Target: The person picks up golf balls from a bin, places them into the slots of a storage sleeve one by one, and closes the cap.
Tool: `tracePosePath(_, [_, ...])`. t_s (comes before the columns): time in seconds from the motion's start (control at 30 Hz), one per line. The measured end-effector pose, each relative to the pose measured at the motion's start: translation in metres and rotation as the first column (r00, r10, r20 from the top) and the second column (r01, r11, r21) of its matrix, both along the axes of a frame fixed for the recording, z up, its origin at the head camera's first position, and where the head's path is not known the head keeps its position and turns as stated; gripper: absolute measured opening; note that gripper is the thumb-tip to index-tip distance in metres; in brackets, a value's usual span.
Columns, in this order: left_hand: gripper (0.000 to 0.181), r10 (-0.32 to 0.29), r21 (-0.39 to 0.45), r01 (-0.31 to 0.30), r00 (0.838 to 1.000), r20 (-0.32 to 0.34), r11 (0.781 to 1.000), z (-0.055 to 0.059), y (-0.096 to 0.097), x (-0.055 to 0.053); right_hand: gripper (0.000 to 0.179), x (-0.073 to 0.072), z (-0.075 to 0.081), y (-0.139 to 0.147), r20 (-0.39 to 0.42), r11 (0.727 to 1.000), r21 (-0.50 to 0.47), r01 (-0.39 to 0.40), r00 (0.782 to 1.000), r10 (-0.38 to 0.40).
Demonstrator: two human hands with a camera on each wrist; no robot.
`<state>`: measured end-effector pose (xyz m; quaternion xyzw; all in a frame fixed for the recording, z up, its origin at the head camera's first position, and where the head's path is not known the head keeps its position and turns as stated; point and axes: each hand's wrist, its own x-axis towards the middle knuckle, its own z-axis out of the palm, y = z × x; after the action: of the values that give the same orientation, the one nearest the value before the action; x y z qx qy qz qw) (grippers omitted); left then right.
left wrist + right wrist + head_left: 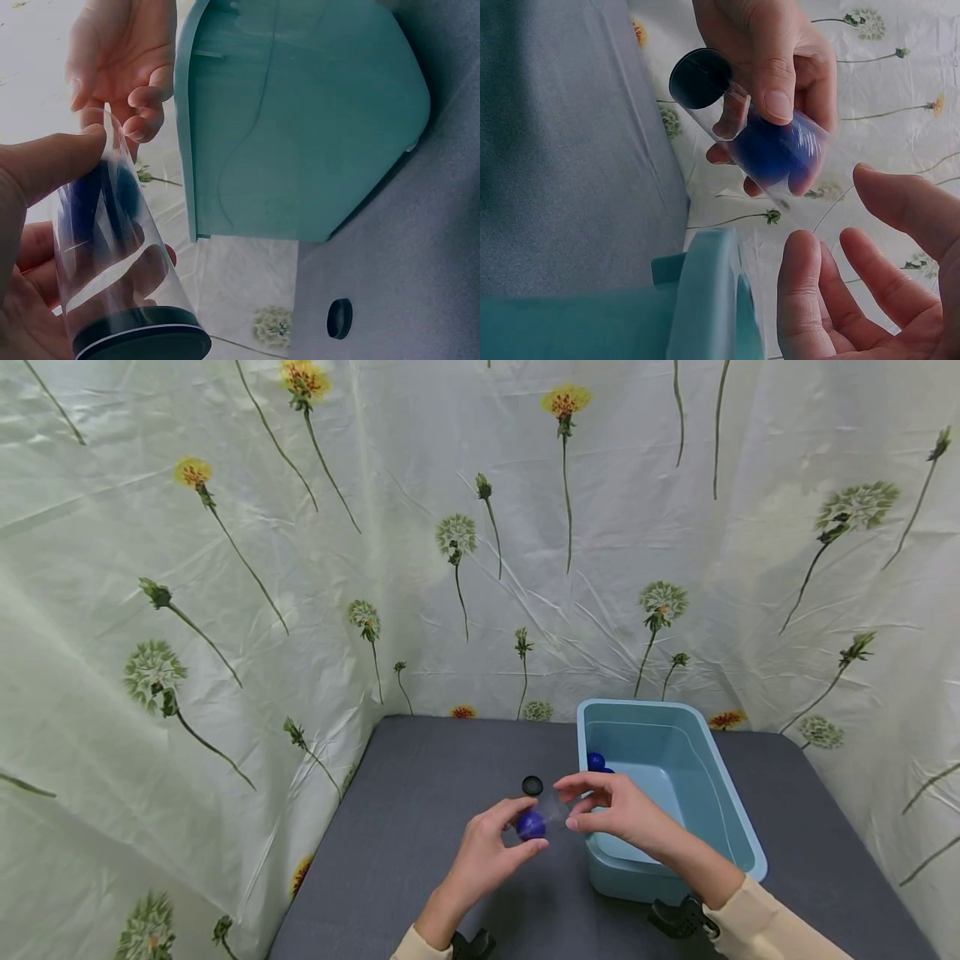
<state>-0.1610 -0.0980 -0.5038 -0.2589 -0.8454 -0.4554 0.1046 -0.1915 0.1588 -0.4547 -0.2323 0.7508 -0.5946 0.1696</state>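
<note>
My left hand (483, 852) grips a clear plastic tube (161, 259) by its side, with the thumb on one face and fingers around the other. A black cap (700, 78) closes one end of the tube. Inside, toward the uncapped end, sits a dark blue ball (531, 825). My right hand (618, 814) is at that uncapped end, its thumb and fingers (801, 289) parted and loosely bent near the rim. Whether a fingertip touches the rim is hard to tell. A loose black cap (532, 786) lies on the table just beyond the hands.
A light blue plastic bin (720, 768) stands on the right side of the dark grey table (435, 777), partly under my right forearm. Blue balls (596, 762) lie in it along the left wall. Behind the table hangs a white curtain (420, 485) with a dandelion print.
</note>
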Motion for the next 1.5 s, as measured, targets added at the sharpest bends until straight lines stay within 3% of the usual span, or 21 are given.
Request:
tracePosePath(0.5, [0.05,0.012,0.026,-0.013,0.999,0.042,1.0,0.0,-0.004,0.001,0.042,-0.008,0.011,0.004,-0.035,1.0,0.029,0.009,0.999,-0.008])
tracePosePath(0.9, [0.048,0.012,0.034,-0.014,0.999,0.045,0.999,0.0,-0.006,0.001,0.042,-0.041,0.02,0.021,-0.097,0.982,0.142,0.128,0.989,-0.115])
tracePosePath(1.33, [0.049,0.004,0.053,-0.007,0.999,0.053,0.999,-0.002,-0.006,0.001,0.046,-0.084,-0.003,0.031,-0.132,0.934,0.268,0.238,0.969,-0.209])
tracePosePath(1.5, [0.049,0.003,0.064,-0.007,0.999,0.055,0.998,-0.003,-0.007,0.001,0.046,-0.099,-0.015,0.036,-0.107,0.933,0.259,0.25,0.967,-0.23])
